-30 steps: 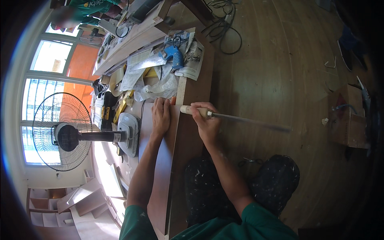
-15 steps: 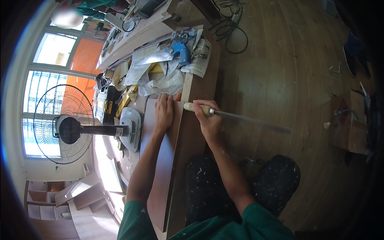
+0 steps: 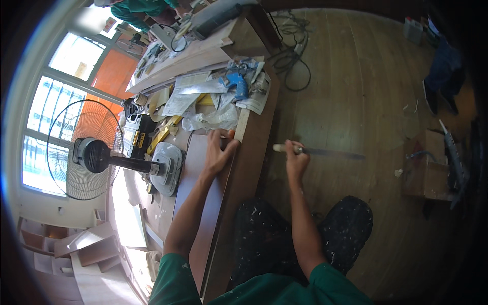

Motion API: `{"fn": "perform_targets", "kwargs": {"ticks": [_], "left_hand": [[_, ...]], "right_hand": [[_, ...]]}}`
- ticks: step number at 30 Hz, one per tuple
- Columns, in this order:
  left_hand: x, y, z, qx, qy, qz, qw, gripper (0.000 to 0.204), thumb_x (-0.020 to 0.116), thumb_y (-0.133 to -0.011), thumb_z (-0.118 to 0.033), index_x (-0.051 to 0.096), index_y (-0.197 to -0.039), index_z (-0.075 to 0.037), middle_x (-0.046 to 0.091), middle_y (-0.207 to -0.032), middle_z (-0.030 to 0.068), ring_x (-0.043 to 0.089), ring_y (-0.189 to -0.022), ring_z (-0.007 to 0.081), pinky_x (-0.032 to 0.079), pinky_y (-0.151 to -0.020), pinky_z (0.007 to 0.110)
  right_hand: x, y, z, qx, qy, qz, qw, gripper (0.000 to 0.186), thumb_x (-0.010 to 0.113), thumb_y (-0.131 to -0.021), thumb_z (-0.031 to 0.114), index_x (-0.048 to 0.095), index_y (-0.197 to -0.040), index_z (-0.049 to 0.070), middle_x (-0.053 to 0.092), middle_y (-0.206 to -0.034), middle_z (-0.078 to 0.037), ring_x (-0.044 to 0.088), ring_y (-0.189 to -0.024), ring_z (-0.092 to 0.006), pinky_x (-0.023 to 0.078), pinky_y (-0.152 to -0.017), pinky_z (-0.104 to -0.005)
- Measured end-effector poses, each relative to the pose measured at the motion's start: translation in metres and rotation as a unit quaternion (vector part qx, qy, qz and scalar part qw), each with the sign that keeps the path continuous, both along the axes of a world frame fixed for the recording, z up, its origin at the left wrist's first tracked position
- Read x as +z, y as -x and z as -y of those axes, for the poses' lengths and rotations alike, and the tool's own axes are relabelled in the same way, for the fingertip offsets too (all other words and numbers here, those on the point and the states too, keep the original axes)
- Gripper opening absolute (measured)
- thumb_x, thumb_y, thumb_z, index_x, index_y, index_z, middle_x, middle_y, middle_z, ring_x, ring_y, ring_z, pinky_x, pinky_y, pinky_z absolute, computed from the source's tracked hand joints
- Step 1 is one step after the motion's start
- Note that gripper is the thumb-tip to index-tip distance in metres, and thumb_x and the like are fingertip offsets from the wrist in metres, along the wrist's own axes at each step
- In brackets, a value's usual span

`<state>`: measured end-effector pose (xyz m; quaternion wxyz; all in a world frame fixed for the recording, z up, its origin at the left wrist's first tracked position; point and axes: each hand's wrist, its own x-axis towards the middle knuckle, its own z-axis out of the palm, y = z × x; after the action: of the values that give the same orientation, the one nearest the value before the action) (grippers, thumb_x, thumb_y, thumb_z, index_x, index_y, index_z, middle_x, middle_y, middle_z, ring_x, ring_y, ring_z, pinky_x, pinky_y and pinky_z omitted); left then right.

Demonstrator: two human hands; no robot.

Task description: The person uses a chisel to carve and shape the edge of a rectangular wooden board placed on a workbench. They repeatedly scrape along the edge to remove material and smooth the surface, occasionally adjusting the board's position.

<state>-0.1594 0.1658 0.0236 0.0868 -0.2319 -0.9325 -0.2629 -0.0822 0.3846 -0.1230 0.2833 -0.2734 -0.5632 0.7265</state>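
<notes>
Person's left hand [image 3: 219, 152] half-spread, resting on a brown board [image 3: 193, 158] | right hand [image 3: 297, 161] wrapped around a pale-handled tool [image 3: 279, 148] | blade [image 3: 333, 153] blurred above floor [image 3: 335, 101]

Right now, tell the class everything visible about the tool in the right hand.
The tool has a pale, wooden-looking handle and a long, narrow, grey, metallic-looking blade, blurred here. The right hand grips the handle, holding it crosswise: butt toward the brown bench, blade pointing right, over the floor. Nothing else visibly touches it.
</notes>
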Motion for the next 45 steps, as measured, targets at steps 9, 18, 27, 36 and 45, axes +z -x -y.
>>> {"fn": "perform_targets", "kwargs": {"ticks": [9, 18, 27, 36, 45], "left_hand": [[0.003, 0.010, -0.039, 0.035, -0.001, -0.005, 0.999, 0.043, 0.079, -0.095, -0.037, 0.057, -0.107, -0.002, 0.061, -0.104, 0.0215, 0.055, -0.108, 0.0433, 0.043, -0.100, 0.054], [0.003, -0.066, 0.001, 0.096, -0.005, -0.017, 0.995, 0.070, 0.059, -0.106, -0.056, 0.052, -0.150, -0.002, 0.043, -0.163, 0.0255, 0.037, -0.154, 0.0436, 0.027, -0.129, 0.054], [0.009, -0.344, 0.234, 0.396, 0.095, 0.146, 0.902, 0.090, 0.051, -0.106, -0.067, 0.031, -0.171, -0.008, 0.025, -0.179, 0.0167, 0.017, -0.167, 0.0380, 0.011, -0.136, 0.052], [-0.051, -0.548, 0.310, 0.739, -0.235, 0.089, 0.625, 0.065, 0.071, -0.103, -0.050, 0.064, -0.131, 0.008, 0.067, -0.127, 0.0197, 0.067, -0.109, 0.0287, 0.054, -0.096, 0.042], [-0.084, -0.514, 0.316, 0.624, -0.523, 0.086, 0.574, 0.052, 0.064, -0.109, -0.045, 0.066, -0.108, 0.007, 0.069, -0.099, 0.0087, 0.063, -0.089, 0.0157, 0.052, -0.082, 0.035]], "right_hand": [[-0.228, -0.071, -0.053, -0.003, -0.158, 0.415, 0.896, 0.042, 0.082, -0.094, 0.028, 0.073, -0.110, -0.009, 0.077, -0.103, -0.026, 0.076, -0.100, -0.0389, 0.056, -0.087, -0.0509], [-0.285, -0.075, -0.088, 0.204, -0.071, 0.562, 0.798, 0.051, 0.080, -0.095, 0.031, 0.070, -0.131, -0.004, 0.076, -0.122, -0.019, 0.075, -0.112, -0.0315, 0.059, -0.096, -0.0445], [-0.170, -0.011, -0.110, 0.001, -0.298, 0.439, 0.848, 0.072, 0.077, -0.094, 0.049, 0.064, -0.140, -0.004, 0.067, -0.134, -0.031, 0.069, -0.121, -0.0477, 0.058, -0.102, -0.0546], [0.139, 0.101, 0.056, 0.368, -0.466, -0.118, 0.796, 0.052, 0.068, -0.108, 0.038, 0.065, -0.139, -0.004, 0.070, -0.131, -0.024, 0.070, -0.122, -0.0342, 0.054, -0.103, -0.0427], [0.139, 0.184, 0.152, 0.510, -0.601, 0.164, 0.593, 0.102, 0.059, -0.095, 0.079, 0.067, -0.130, -0.017, 0.067, -0.130, -0.042, 0.063, -0.131, -0.0526, 0.048, -0.112, -0.0524]]}}
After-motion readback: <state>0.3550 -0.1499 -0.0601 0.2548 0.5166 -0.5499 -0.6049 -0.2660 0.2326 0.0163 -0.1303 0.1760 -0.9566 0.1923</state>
